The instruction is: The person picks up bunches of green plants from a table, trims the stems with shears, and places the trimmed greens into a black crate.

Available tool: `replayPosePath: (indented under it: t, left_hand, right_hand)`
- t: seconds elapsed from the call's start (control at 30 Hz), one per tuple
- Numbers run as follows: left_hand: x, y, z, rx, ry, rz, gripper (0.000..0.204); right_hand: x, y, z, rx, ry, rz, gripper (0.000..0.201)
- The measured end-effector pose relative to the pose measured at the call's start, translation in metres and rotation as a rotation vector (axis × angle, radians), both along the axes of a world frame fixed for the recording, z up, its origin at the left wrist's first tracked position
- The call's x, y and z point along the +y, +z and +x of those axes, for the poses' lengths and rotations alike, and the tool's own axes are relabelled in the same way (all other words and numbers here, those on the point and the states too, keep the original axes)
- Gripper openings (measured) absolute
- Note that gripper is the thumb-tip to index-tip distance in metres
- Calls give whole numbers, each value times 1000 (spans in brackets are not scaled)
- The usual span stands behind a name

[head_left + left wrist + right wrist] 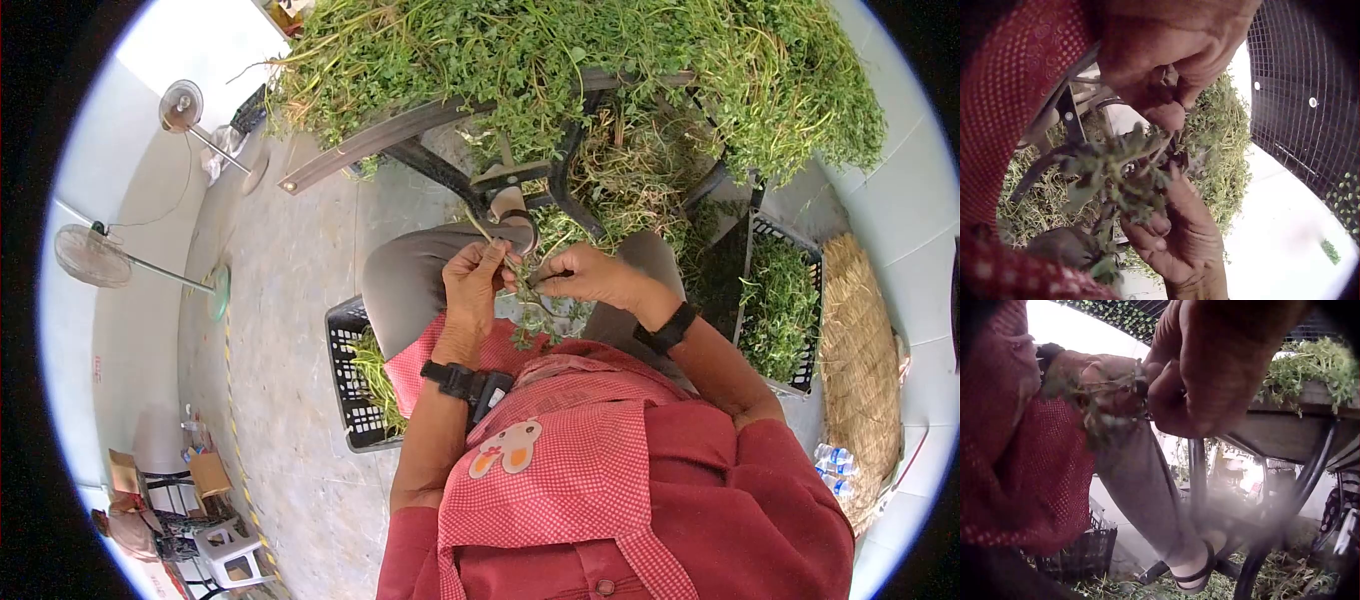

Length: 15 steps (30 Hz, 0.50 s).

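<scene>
Sprig (1122, 178): leafy, on my side of the table (388, 138), pinched between both hands.
Left hand (470, 290): nearly closed, thumb and fingers pinching the stem.
Right hand (590, 278): fingers curled, pinching the sprig just beside my left.
Greens heap (480, 60): on top of the table.
Good technique, my call: left steadies, right snaps short, close to the pinch.
Risk: long tugs probably tear leaves; squeezing may bruise them.

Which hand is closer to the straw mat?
Right. The right hand is left of the straw mat, not touching it; the left hand is even farther left.
</scene>
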<state>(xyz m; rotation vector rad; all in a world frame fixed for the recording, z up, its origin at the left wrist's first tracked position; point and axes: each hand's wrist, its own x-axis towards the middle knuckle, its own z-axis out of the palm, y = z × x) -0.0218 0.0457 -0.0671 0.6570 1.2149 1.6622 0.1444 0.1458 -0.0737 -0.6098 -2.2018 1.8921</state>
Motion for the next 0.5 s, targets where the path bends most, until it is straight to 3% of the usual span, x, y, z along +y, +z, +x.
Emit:
replayPosePath:
  t: [0.03,0.2,0.27,0.3,0.37,0.43,0.47,0.5]
  left_hand:
    - [0,0,-1,-7,0,-8,16]
    - [0,-2,1,-38,-25,1,15]
    - [1,-10,0,132,-148,-3,15]
    - [1,-13,-1,133,-150,-1,15]
    - [2,-18,-2,355,-147,15,15]
    - [1,-6,2,304,-80,21,16]
    - [-1,-2,2,256,-18,23,16]
    - [0,-2,1,259,-22,24,16]
  right_hand:
    - [3,-13,-2,54,35,165,25]
    - [-9,17,-2,8,-96,110,22]
    - [-8,19,-2,12,-127,67,21]
    - [-4,9,-5,-32,-140,139,23]
    - [5,-11,-12,-76,-153,214,26]
    - [10,-28,-18,-96,-394,788,26]
    - [13,-28,-16,-94,-399,784,26]
    - [20,-26,-10,-114,-441,321,25]
